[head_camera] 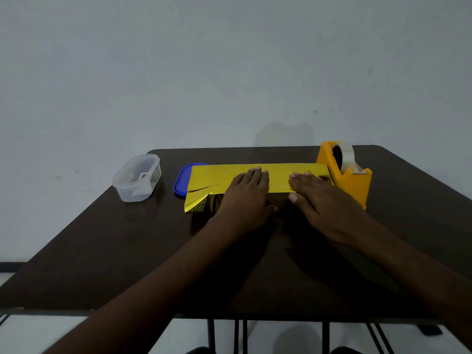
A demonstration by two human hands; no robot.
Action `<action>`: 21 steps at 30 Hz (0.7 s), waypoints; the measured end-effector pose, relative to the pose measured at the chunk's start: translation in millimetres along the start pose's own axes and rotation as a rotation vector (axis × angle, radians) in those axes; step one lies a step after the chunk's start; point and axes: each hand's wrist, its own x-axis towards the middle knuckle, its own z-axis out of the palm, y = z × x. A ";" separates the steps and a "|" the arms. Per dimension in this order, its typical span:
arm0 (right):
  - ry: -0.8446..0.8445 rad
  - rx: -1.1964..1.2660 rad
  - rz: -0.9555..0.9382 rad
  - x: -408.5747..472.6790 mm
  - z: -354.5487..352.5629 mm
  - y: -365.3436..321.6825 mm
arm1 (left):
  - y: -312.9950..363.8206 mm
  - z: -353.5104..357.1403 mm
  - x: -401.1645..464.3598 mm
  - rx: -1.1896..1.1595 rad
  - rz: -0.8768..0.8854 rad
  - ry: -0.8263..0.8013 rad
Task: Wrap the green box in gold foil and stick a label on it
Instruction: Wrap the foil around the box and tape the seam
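Observation:
Gold foil [217, 178] covers a long box lying across the middle of the dark table [102, 251]. The green box itself is hidden; only a green glint shows at the foil's crumpled left end. My left hand [246, 194] lies flat, palm down, on top of the foil near its middle. My right hand [319, 198] presses flat on the foil just to the right, thumb over the front edge. Neither hand grips anything. A slit shows in the foil's top left part.
A clear plastic tub [136, 178] holding small label-like items stands at the table's left. Its blue lid [181, 182] lies partly under the foil's left end. An orange tape dispenser [344, 172] with clear tape stands touching the foil's right end. A pale wall rises behind.

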 end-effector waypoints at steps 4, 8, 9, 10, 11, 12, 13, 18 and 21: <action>0.007 -0.034 0.058 -3.4 -12.3 7.7 | 0.0 -0.7 0.2 -0.012 0.004 -0.007; 0.284 0.070 0.182 0.0 -37.1 24.0 | -1.7 -7.3 2.1 -0.075 -0.002 -0.049; 0.363 0.078 0.219 0.6 -45.4 30.5 | -2.1 -10.7 3.0 -0.121 -0.009 -0.032; 0.438 0.055 0.267 -0.8 -54.9 38.0 | -0.4 -14.5 5.4 -0.160 -0.010 0.006; 0.493 0.022 0.328 -0.7 -63.1 44.6 | 0.7 -18.5 8.4 -0.187 -0.008 0.059; 0.512 0.003 0.401 -0.6 -70.1 50.8 | 3.1 -22.6 13.0 -0.208 0.003 0.107; 0.492 0.007 0.477 0.4 -75.9 58.0 | 7.4 -27.1 19.2 -0.234 0.027 0.146; 0.144 0.527 0.815 19.8 -87.4 82.1 | 45.0 -31.9 68.1 -0.401 0.160 0.100; 0.054 0.670 0.895 25.6 -91.4 82.8 | 70.5 -21.7 101.5 -0.369 0.199 -0.003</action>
